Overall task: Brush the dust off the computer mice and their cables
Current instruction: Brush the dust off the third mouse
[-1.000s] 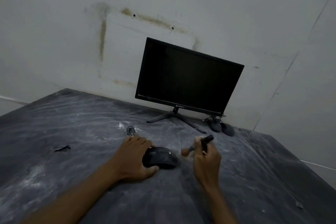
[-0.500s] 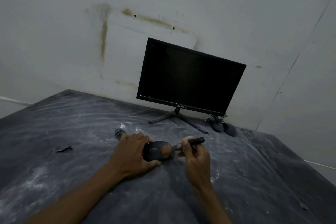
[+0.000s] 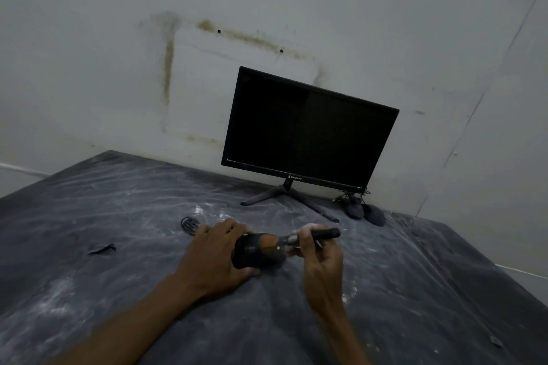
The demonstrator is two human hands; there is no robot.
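Head view: a dark grey table [image 3: 400,290], its top streaked and smeared with white dust, fills the lower half of the scene and meets a stained off-white wall [image 3: 118,53] along its far edge. Near the middle of the table, the left hand [image 3: 213,258] wraps over the left side of a black, rounded computer mouse [image 3: 250,255], thumb along its near side, holding it against the tabletop. The right hand [image 3: 318,258] pinches the black handle of a small brush with a tan, rounded bristle head [image 3: 268,243]; the handle points away to the right and the bristles lie on the top of the mouse. Both hands are thus closed around something, the left around the mouse and the right around the brush.

Just behind the left hand's fingers lies a small coil of black cable [image 3: 188,224], flat on the table. A black flat-screen monitor [image 3: 308,130], dark, stands on a splayed stand at the far edge against the wall. By its right foot, near the table's far right corner, two more dark mice [image 3: 366,212] lie side by side with a tangle of thin cable behind them. A small dark scrap [image 3: 102,249] rests on the table's left part.
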